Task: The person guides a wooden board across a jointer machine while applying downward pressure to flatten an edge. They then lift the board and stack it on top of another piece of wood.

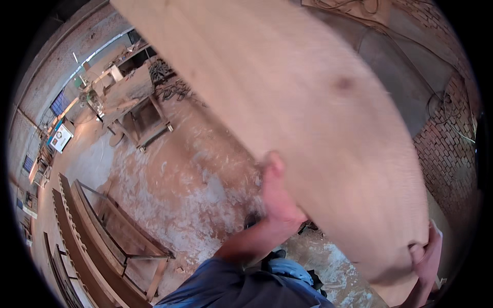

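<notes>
One board in my view, and it's a big one: a single wide pale wooden plank point(303, 113) running from the top left down to the lower right, blurred, with one dark knot in its face. Two hands on it, both mine. My left hand point(277, 197) is pressed flat against the plank's lower edge near the middle, thumb up along the wood, the rest of the fingers tucked behind where I can't see them. My right hand point(425, 259) is down at the plank's near end, lower right, fingers curled closed around the corner. So the plank is up off the floor, carried between the two grips, close to my head.

Beyond it I count one workbench point(138, 115) at upper left, cluttered on top, and one long wooden frame point(120, 238) lying on the sawdust-covered floor point(190, 179) at lower left. A brick wall point(447, 149) stands on the right.
</notes>
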### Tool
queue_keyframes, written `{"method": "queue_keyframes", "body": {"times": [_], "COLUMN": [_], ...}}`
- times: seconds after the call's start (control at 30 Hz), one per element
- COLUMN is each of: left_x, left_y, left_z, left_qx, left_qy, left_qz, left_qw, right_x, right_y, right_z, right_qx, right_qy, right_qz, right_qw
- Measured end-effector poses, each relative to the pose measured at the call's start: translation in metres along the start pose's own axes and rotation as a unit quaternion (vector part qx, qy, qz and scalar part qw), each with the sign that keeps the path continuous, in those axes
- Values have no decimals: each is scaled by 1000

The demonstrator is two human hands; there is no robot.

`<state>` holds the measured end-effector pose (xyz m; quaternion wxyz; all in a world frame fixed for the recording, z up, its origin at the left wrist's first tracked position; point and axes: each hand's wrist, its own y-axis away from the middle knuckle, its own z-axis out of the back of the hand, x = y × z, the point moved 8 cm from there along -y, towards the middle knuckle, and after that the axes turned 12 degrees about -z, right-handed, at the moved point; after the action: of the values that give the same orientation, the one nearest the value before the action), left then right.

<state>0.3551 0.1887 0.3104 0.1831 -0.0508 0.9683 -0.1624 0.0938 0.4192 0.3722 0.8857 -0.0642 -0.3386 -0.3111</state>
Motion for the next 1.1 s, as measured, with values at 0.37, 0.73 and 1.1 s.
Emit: {"method": "queue_keyframes", "body": {"times": [0.37,0.73,1.1], "left_x": [54,114,176], "left_y": [-168,-199,-223], "left_z": [135,272,319], "left_qx": [-114,-81,-56], "left_qy": [74,-217,-125], "left_qz": [147,232,294], "left_qw": [980,945,946], "right_x": [-49,12,-29], "right_y": [-83,-154,-257], "right_z": [-88,-127,-143], "right_qx": [-47,-12,110], "right_qy": [80,246,193], "right_qz": [-35,-93,-176], "right_qw": [995,965,959]}}
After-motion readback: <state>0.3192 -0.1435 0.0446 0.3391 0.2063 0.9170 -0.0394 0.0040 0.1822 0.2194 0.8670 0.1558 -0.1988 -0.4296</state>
